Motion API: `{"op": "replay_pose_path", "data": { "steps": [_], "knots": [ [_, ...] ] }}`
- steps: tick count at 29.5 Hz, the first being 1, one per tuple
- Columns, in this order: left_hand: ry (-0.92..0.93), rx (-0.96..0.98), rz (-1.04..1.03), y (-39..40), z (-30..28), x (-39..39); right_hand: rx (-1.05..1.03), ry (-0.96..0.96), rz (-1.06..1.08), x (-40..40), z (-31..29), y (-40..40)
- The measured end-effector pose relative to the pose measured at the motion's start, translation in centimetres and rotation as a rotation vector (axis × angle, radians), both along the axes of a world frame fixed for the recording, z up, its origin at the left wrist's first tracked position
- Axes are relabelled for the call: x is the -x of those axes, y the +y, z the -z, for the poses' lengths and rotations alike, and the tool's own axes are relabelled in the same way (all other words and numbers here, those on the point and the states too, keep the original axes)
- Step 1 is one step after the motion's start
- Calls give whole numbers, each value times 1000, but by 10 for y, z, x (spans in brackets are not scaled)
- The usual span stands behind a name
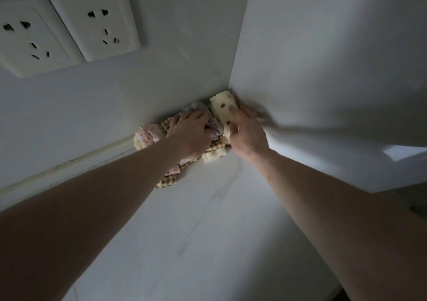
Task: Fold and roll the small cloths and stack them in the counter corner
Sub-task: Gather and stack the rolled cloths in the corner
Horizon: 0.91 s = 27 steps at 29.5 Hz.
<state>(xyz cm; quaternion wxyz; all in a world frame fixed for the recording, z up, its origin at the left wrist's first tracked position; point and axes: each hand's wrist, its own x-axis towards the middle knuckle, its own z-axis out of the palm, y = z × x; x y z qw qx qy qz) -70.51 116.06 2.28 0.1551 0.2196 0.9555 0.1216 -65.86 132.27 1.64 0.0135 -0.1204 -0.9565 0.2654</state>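
Observation:
A pile of small rolled cloths sits in the counter corner where two white walls meet. Some are pink-patterned, some brown checked, some cream. My left hand lies palm down on top of the pile, fingers spread over the pink and checked rolls. My right hand grips a cream rolled cloth with brown dots, thumb on its near side and a finger along its top. That roll lies against the right wall at the very corner.
Two white wall sockets are mounted on the back wall at upper left. A sealed seam runs along where the white counter meets the back wall. A white side wall closes off the right.

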Motion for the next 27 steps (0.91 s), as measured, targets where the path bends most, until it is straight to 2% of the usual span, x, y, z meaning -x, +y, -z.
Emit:
{"op": "replay_pose_path", "data": {
  "steps": [5,10,13,15,17,20,27],
  "knots": [
    [147,-149,-63,-19,-1,-10,-33,64,-11,-10,-4,-4],
    [303,-464,-483,-56,8,-36,-158,113,-168,-21,-1,-13],
    [171,-532,-749,-66,19,-49,-197,-20,-222,-22,0,-22],
    [-12,-574,-969,-68,23,-52,-196,-98,-225,-22,-2,-26],
    [-208,-635,-1100,-69,29,-52,-209,-147,-236,-22,-1,-29],
    [-370,-717,-1094,-68,37,-50,-202,-189,-228,-20,-3,-30],
    [-484,-808,-1063,-68,23,-40,-163,-100,-194,-26,-12,-23]
  ]
}}
